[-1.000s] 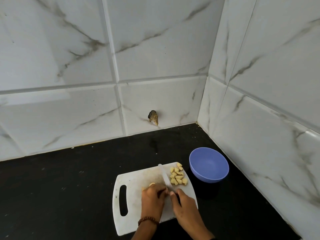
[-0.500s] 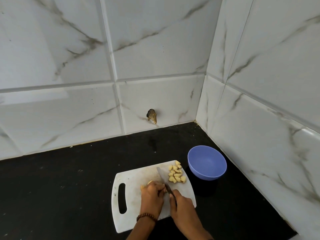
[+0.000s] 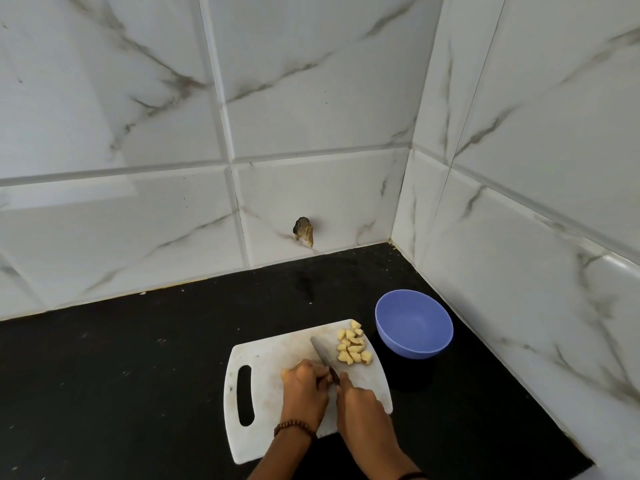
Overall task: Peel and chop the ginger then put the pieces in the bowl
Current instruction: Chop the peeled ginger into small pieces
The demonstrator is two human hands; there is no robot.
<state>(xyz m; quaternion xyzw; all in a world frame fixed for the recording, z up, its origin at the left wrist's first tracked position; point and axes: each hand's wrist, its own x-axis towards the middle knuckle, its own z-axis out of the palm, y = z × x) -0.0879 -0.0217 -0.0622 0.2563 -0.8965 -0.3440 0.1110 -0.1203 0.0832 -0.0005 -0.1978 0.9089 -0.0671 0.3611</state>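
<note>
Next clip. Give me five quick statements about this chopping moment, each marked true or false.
1. The bowl holds ginger pieces. False: the pieces lie on the cutting board; the bowl shows none.
2. The right hand grips the knife. True.
3. The pieces lie on the board's corner nearest the bowl. True.
4. The left hand rests off the board. False: it holds the ginger chunk on the board.
5. The knife's tip points toward the person. False: it points away from the person.

Nothing to read here: no words, labels, brands or numbers show on any surface in the head view.
</note>
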